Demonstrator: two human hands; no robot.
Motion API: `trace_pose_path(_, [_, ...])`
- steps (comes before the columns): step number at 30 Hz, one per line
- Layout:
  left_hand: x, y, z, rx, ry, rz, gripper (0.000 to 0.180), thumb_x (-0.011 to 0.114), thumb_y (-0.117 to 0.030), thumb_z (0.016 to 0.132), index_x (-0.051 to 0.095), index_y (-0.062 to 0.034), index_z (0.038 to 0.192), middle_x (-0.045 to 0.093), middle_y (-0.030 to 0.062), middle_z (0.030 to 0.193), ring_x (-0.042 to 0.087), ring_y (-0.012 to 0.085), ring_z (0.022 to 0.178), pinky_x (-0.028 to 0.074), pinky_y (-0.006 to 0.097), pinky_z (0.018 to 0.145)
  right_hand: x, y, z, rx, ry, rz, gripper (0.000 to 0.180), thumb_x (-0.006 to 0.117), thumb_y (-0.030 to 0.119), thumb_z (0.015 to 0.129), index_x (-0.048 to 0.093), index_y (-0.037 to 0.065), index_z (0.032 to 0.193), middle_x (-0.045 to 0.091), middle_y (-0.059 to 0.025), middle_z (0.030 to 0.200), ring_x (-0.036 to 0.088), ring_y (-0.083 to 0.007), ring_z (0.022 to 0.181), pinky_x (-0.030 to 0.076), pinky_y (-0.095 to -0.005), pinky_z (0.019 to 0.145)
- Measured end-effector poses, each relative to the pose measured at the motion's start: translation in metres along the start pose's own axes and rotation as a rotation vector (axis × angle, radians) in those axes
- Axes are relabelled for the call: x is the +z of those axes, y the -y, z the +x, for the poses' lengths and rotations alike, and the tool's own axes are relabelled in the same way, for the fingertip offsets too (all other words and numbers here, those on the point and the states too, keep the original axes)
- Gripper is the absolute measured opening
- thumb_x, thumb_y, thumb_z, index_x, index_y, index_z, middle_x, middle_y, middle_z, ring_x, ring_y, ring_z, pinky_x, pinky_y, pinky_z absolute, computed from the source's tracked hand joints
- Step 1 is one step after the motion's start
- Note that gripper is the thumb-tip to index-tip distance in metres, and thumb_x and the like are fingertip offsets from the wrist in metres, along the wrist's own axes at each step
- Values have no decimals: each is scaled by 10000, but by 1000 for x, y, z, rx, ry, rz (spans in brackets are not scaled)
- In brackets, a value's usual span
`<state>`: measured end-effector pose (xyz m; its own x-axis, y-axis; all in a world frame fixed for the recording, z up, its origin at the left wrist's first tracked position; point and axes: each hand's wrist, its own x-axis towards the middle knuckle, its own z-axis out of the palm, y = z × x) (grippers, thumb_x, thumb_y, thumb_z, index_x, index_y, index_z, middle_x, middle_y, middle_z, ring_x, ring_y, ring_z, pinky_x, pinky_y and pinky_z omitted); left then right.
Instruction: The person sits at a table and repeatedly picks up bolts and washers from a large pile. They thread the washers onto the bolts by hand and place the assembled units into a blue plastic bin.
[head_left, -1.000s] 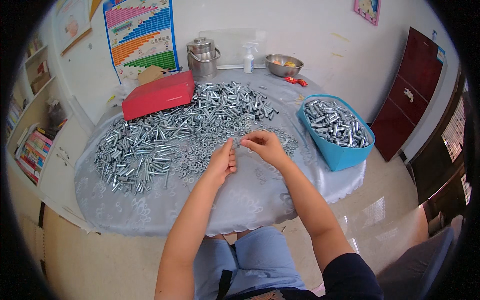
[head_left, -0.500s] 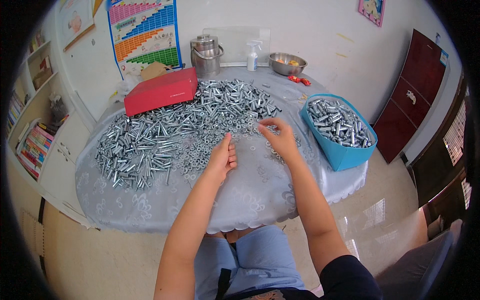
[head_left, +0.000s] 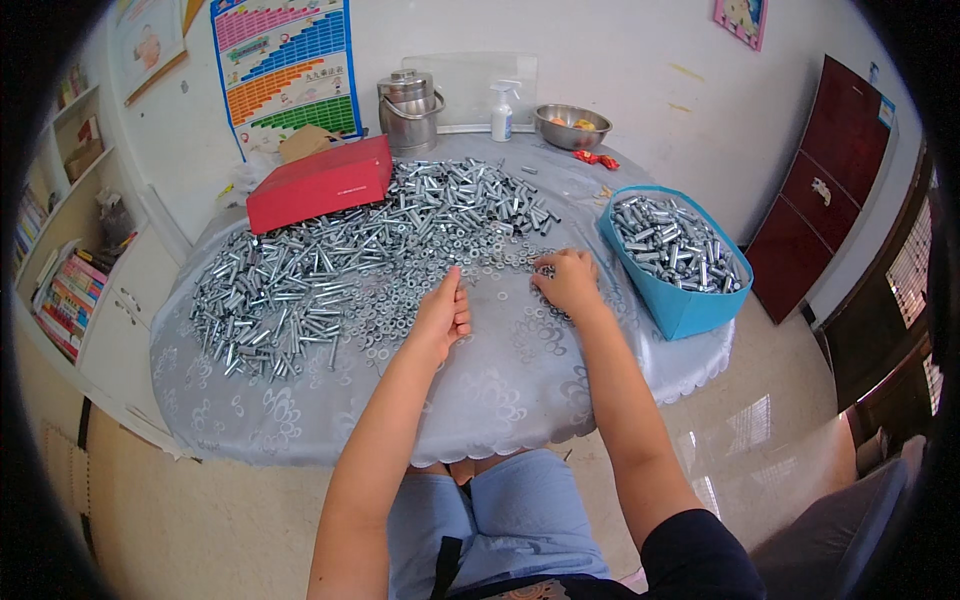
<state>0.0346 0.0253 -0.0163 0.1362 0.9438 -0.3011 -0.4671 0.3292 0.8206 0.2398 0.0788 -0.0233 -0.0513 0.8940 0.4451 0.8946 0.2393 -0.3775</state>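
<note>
My left hand (head_left: 441,315) is closed above the tablecloth, thumb on top; whatever it holds is hidden by the fingers. Further right, my right hand (head_left: 568,282) dips with bent, pinched fingers to the right edge of the loose metal washers (head_left: 392,298). Its fingertips are too small to show what is between them. Behind and left of both hands spreads a big heap of silvery bolts (head_left: 285,275). A teal fabric bin (head_left: 690,318) to the right of my right hand is filled with metal bolt-like pieces (head_left: 672,240).
A red box (head_left: 320,187) rests on the heap at the back left. Along the table's far side stand a steel canister (head_left: 409,120), a white spray bottle (head_left: 502,115) and a steel bowl (head_left: 555,132). Red wrapped items (head_left: 597,160) lie before the bowl. Grey patterned cloth (head_left: 480,400) covers the table.
My right hand has shifted right and slightly down, from the middle of the washers to their right edge, its fingers now curled lower. My left hand has stayed almost in place, still closed.
</note>
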Motion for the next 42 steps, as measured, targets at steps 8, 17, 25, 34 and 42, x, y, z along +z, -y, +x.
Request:
trace_pose_path(8, [0,1,1,9,-8,17,403,496,-457,849,342,-158,627,220,-73,524,239,67,465,209,219,421,9,-1,2,-22,-3,16,195,673,215,672,663,125,845,568,-98,964,440,-304,1012,335,-435,855])
trace_pose_path(17, [-1,2,1,21,-10,35,386,505,-454,843,371,-139,663,259,-72,527,277,66,465,249,218,418,9,-1,2,-221,-43,-22,180,650,156,700,639,83,864,594,-101,918,493,-302,931,337,-426,837])
trace_pose_path(25, [2,1,-2,27,-4,32,343,491,-403,851,380,-136,666,272,-72,514,292,67,450,259,225,404,-10,37,0,-73,337,1170,173,625,105,789,590,-5,917,607,-41,840,569,-119,752,454,-244,699])
trace_pose_path(34, [6,1,-5,10,15,46,321,475,-336,841,331,-157,616,247,-68,514,258,72,443,227,233,405,-19,53,-10,-22,535,1182,185,621,113,795,588,4,940,595,-30,830,558,-102,766,451,-235,694])
trace_pose_path(42, [10,0,-5,-71,110,0,323,472,-315,841,315,-162,604,239,-70,513,247,68,441,223,230,407,-20,46,-9,184,793,1371,200,627,177,800,589,58,956,590,-3,835,543,-86,761,444,-220,691])
